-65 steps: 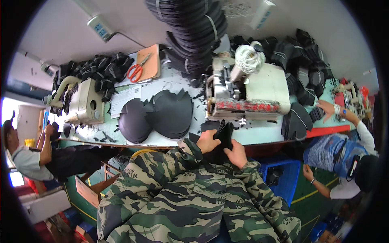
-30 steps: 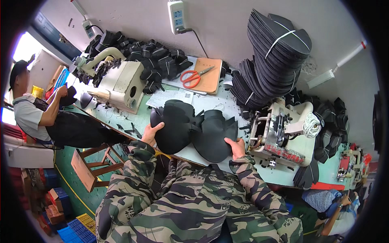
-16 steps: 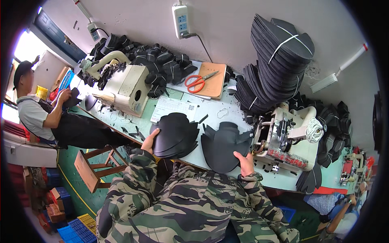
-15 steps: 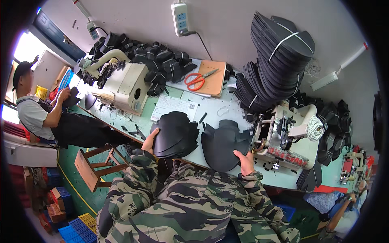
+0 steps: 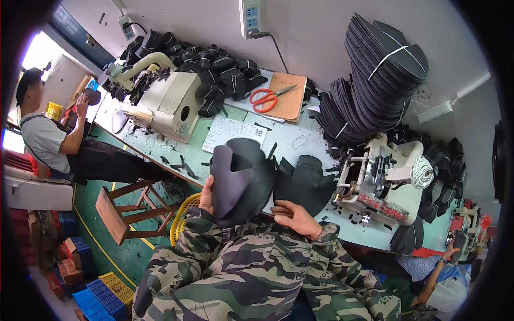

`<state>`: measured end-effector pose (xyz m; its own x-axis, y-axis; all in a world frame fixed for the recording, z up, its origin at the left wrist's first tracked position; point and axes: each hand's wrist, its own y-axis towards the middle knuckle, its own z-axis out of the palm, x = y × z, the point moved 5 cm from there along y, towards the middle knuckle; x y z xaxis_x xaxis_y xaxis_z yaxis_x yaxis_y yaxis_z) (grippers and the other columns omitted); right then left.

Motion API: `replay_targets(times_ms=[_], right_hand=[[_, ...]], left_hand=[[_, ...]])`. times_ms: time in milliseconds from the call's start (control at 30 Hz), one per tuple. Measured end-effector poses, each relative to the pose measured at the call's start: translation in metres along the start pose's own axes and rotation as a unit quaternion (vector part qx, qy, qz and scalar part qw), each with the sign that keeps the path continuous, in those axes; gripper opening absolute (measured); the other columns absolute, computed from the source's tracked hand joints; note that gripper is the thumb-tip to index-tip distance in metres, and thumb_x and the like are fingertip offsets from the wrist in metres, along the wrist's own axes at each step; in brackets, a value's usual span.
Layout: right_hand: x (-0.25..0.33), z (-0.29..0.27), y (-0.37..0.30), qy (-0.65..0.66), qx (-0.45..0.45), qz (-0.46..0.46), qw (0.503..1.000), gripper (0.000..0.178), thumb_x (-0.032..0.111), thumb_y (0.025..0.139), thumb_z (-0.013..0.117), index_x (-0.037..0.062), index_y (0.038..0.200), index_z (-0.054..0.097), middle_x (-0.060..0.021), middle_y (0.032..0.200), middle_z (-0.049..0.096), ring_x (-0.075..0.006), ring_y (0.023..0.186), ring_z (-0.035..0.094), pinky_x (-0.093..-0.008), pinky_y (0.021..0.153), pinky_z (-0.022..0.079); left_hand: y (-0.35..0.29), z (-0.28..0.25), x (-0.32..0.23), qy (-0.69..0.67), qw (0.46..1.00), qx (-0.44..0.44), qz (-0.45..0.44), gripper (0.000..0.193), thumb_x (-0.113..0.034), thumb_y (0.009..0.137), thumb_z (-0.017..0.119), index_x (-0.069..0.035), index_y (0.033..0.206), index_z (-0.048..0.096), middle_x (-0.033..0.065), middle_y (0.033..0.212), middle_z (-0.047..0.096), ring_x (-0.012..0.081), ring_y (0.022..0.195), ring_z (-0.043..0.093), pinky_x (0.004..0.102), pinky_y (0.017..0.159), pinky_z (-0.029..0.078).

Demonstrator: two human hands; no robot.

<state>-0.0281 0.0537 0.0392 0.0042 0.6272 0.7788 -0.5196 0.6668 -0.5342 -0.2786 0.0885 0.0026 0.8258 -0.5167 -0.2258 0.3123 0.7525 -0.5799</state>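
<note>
My left hand (image 5: pixel 206 195) grips the left edge of a stack of black, cut sheet pieces (image 5: pixel 250 184) with notched outlines. The stack is tipped up at the table's front edge, and its front piece curves away from those behind. My right hand (image 5: pixel 297 218) lies palm down with fingers stretched toward the stack's lower right side, holding nothing; whether the fingertips touch it I cannot tell. Just beyond that hand, a second lot of black notched pieces (image 5: pixel 306 184) lies flat on the table.
A cream machine (image 5: pixel 166 104) stands left, another machine (image 5: pixel 383 184) right. Tall tied stacks of black pieces (image 5: pixel 380 80) lean at the wall. Orange-handled scissors (image 5: pixel 265 100) rest on a brown notebook (image 5: pixel 289 101), near a printed sheet (image 5: pixel 234 134). A wooden stool (image 5: pixel 115 214) and a co-worker (image 5: pixel 53 139) are left.
My right hand has let go of the right-hand pieces and moved left toward the other stack. My left hand has tilted its stack upright, and the front piece now stands apart.
</note>
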Motion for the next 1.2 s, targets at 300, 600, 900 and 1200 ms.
replay_targets(times_ms=[300,600,900,1200], right_hand=[[-0.021,-0.047,-0.054,0.273,-0.307,-0.117,0.904,0.068,0.009,0.079,0.073,-0.0021,0.134,0.034,-0.0126,0.127,0.049,-0.0215,0.110,0.053,-0.0338,0.094,0.044],[-0.007,-0.056,-0.080,0.124,-0.449,-0.141,0.873,0.060,0.004,0.078,0.071,-0.0005,0.130,0.042,-0.0121,0.120,0.054,-0.0193,0.111,0.053,-0.0325,0.094,0.045],[-0.057,-0.073,-0.055,0.249,-0.440,-0.090,0.858,0.069,0.010,0.074,0.078,-0.0081,0.127,0.037,-0.0197,0.118,0.055,-0.0247,0.106,0.058,-0.0348,0.090,0.049],[-0.076,-0.077,-0.067,-0.043,-0.476,0.018,0.878,0.065,0.044,0.084,0.063,-0.0107,0.118,0.049,-0.0240,0.108,0.059,-0.0374,0.106,0.055,-0.0404,0.092,0.044]], left_hand=[[0.055,0.078,0.091,0.272,0.960,-0.001,0.063,0.043,-0.021,0.078,0.075,0.005,0.108,0.059,0.0120,0.098,0.065,0.0181,0.083,0.064,0.0315,0.077,0.053],[0.040,0.114,0.116,0.355,0.925,-0.001,0.139,0.033,-0.004,0.081,0.068,0.004,0.111,0.057,0.0077,0.101,0.063,0.0154,0.088,0.060,0.0289,0.080,0.050],[0.048,0.083,0.112,0.501,0.862,-0.070,0.039,0.050,-0.012,0.080,0.072,0.008,0.119,0.048,0.0133,0.111,0.059,0.0215,0.098,0.058,0.0335,0.087,0.048],[0.160,0.187,0.122,0.873,0.317,0.297,0.223,0.086,-0.054,0.075,0.069,-0.006,0.139,0.037,0.0276,0.129,0.047,0.0421,0.114,0.051,0.0443,0.097,0.042]])
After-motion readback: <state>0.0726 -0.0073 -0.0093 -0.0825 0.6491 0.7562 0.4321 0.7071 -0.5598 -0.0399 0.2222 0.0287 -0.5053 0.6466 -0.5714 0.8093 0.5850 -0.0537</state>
